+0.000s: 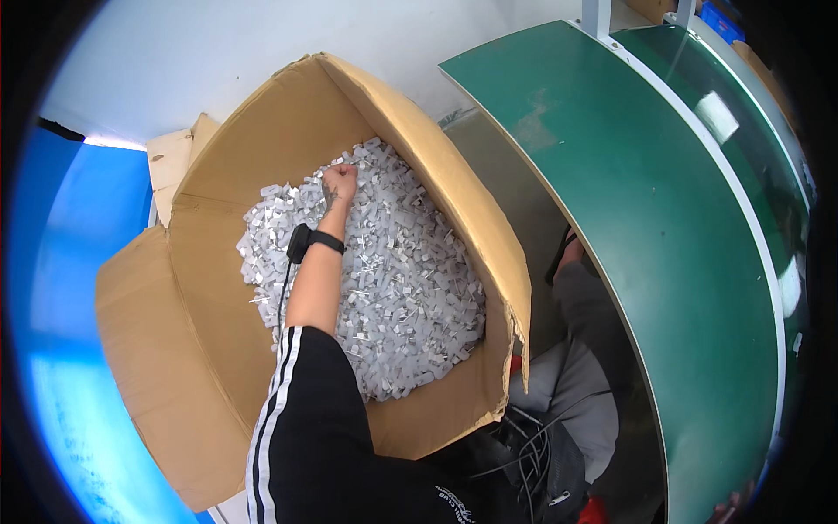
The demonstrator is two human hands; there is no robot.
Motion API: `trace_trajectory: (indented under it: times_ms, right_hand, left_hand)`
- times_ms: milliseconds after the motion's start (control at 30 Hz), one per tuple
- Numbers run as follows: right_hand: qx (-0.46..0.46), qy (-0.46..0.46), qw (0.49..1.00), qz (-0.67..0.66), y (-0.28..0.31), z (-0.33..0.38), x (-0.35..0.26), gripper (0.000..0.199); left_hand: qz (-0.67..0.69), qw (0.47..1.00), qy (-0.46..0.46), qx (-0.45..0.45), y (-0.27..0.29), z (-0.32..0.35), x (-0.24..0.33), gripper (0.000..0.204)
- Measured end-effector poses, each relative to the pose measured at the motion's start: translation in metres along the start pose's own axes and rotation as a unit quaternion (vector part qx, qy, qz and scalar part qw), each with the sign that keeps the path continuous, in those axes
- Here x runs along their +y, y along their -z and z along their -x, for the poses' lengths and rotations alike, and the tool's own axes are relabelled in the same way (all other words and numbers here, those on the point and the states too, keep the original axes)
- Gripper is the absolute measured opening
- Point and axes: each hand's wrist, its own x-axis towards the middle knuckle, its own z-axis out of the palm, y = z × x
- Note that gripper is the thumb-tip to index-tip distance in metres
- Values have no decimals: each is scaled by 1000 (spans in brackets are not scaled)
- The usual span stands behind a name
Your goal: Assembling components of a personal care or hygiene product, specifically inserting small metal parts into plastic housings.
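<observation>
My left hand (340, 181) reaches deep into a large open cardboard box (218, 349). Its fingers are curled into a fist at the far end of a heap of several small white and grey plastic parts (410, 288), closed among them. A black watch (307, 239) sits on that wrist, and the upper arm wears a black sleeve with white stripes. At the bottom right, by the green table's edge, a small patch of skin (727, 510) may be my right hand; its fingers are not visible.
A green-topped table (646, 201) curves along the right, with my grey-trousered legs (576, 384) under it. Black cables (532, 445) lie near my lap. A blue surface (78, 288) is left of the box, a white wall behind it.
</observation>
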Motion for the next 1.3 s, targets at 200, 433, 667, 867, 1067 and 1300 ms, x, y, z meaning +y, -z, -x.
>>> trace_trajectory:
  times_ms: [200,433,667,867,1067,1300]
  right_hand:
    - [-234,35,907,-348,-97,-17,-167,35]
    - [-328,-18,738,-589,-178,-38,-273,55]
    - [-83,131,859,-488,-155,-27,-258,18]
    - [-13,179,896,-406,-149,-21,-235,25]
    - [33,191,907,-374,-147,-14,-226,27]
    - [55,219,911,-344,-144,-13,-223,23]
  left_hand:
    - [483,850,56,-205,92,138,159,15]
    - [600,689,-255,-318,183,275,272,14]
    - [680,585,-225,-381,185,326,301,11]
    - [694,541,-117,-461,184,343,300,28]
    - [659,522,24,-541,178,349,300,38]
    - [645,493,-18,-583,173,346,298,30]
